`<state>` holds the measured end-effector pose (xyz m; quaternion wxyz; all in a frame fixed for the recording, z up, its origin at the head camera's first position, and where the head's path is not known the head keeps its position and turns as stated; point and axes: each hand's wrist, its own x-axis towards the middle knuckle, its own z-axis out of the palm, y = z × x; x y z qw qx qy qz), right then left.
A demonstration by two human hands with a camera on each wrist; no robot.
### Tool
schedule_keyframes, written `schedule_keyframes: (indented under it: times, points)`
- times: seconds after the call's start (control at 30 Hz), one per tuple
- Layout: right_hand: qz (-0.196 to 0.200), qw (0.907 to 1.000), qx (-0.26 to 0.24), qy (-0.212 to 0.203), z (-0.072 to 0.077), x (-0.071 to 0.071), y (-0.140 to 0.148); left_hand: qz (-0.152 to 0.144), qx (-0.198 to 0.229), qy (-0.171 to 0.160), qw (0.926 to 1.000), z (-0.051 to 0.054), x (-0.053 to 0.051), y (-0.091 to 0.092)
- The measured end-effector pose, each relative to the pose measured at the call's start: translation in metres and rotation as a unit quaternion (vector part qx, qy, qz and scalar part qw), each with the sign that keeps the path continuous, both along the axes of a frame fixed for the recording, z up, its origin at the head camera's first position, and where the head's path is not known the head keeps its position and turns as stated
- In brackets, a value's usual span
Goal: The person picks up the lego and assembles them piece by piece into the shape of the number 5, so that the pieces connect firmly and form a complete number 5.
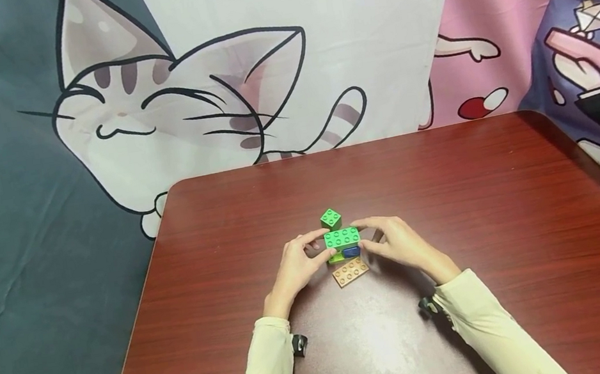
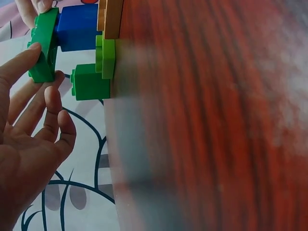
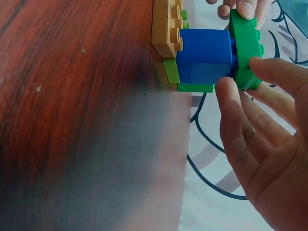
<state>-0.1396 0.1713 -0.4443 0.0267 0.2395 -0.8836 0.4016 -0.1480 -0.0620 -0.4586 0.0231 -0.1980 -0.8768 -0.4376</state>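
Both hands hold a long green toy brick (image 1: 342, 239) at its two ends. My left hand (image 1: 295, 265) pinches its left end between thumb and fingers, and my right hand (image 1: 401, 243) pinches the right end. Beneath it stands a blue brick (image 3: 204, 53), whose studs still show at the seam in the right wrist view; whether the two are fully joined I cannot tell. A flat lime-green brick (image 2: 109, 58) lies low beside the blue one. Nearer the person is a tan brick (image 1: 351, 272) with several studs. Behind the stack sits a smaller green brick (image 1: 331, 219).
The bricks are grouped around the middle of a dark red-brown wooden table (image 1: 233, 365). Beyond its far edge hangs a cloth backdrop (image 1: 368, 21) with cartoon drawings. A dark wrist device (image 1: 299, 345) is on the left sleeve, another (image 1: 430, 306) at the right.
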Motion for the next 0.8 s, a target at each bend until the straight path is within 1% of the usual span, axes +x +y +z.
schedule_keyframes:
  times: [0.23,0.4,0.8]
  points:
    - [0.006,0.9999,-0.008,-0.010,-0.0003,0.0013,0.0004,-0.007,0.013,-0.009,0.9998,0.0006,-0.0004,-0.0010]
    - [0.006,0.9998,-0.015,-0.015,-0.0007,0.0019,0.0010,-0.011,0.015,-0.016,0.9997,0.0013,-0.0002,-0.0017]
    - [0.004,0.9996,-0.017,-0.021,-0.0029,0.0011,0.0012,0.000,0.010,-0.012,0.9999,-0.0020,-0.0003,-0.0006]
